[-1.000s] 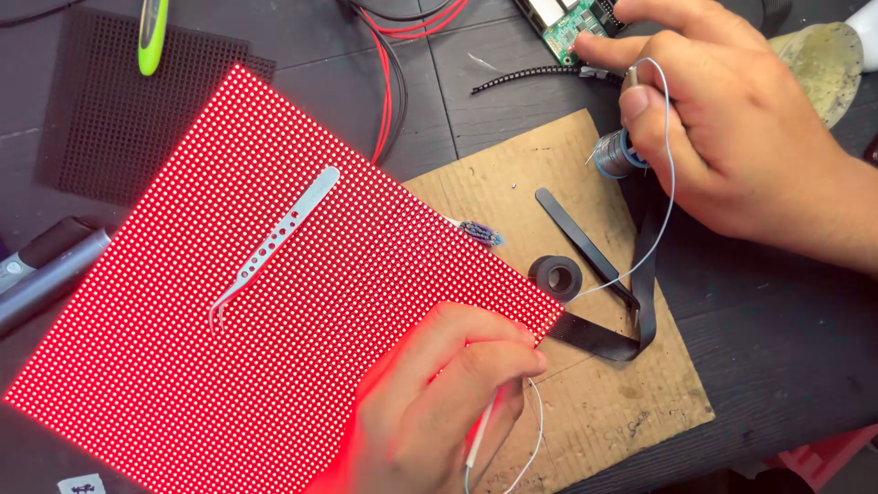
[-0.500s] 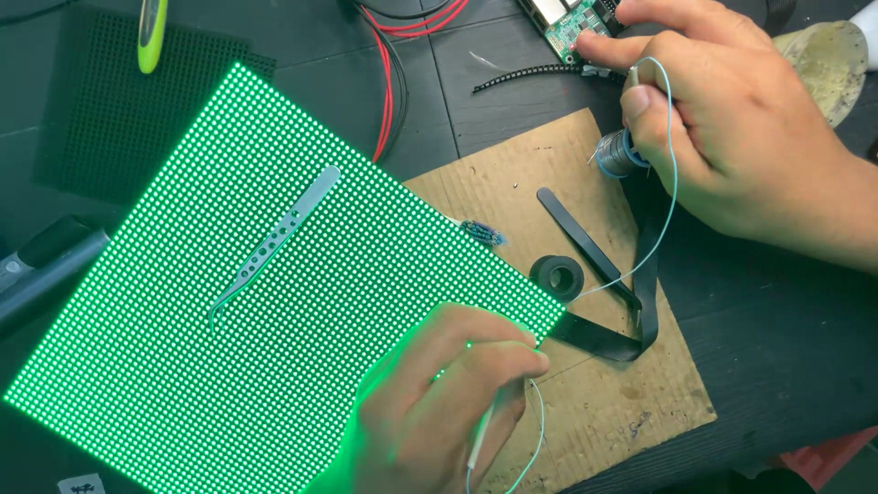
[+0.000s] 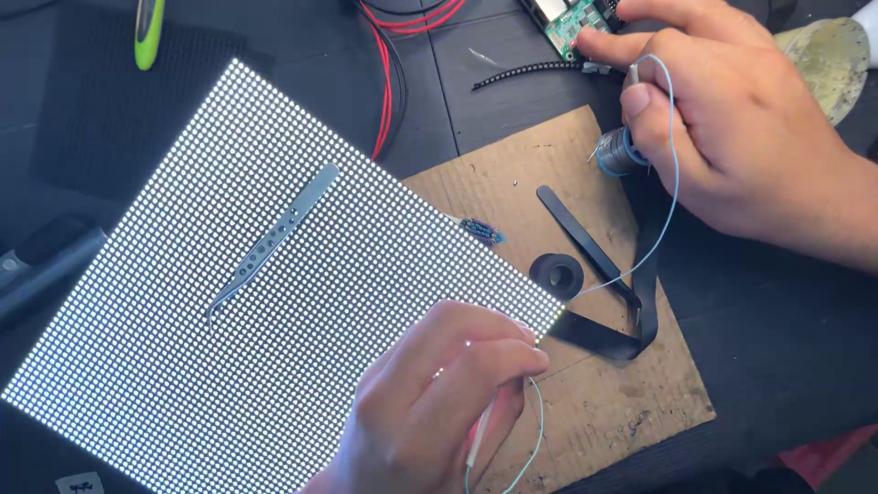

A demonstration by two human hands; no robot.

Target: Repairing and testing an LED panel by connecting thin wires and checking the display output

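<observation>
Head view, left hand [image 3: 430,402] pinching thin wire [image 3: 526,448], right hand [image 3: 732,128] seemingly gripping small spool [image 3: 615,152]

A square LED matrix panel [image 3: 274,311] lies tilted at centre-left, glowing white in a fine dot grid. A second, unlit dark panel [image 3: 101,110] lies behind it at upper left. A small white label [image 3: 80,482] sits at the bottom-left edge.

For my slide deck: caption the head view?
Left hand and right hand hold thin wire beside white-lit LED panel.

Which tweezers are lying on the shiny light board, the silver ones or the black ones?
The silver tweezers lie on the lit LED panel. The black tweezers lie on the cardboard sheet.
</observation>
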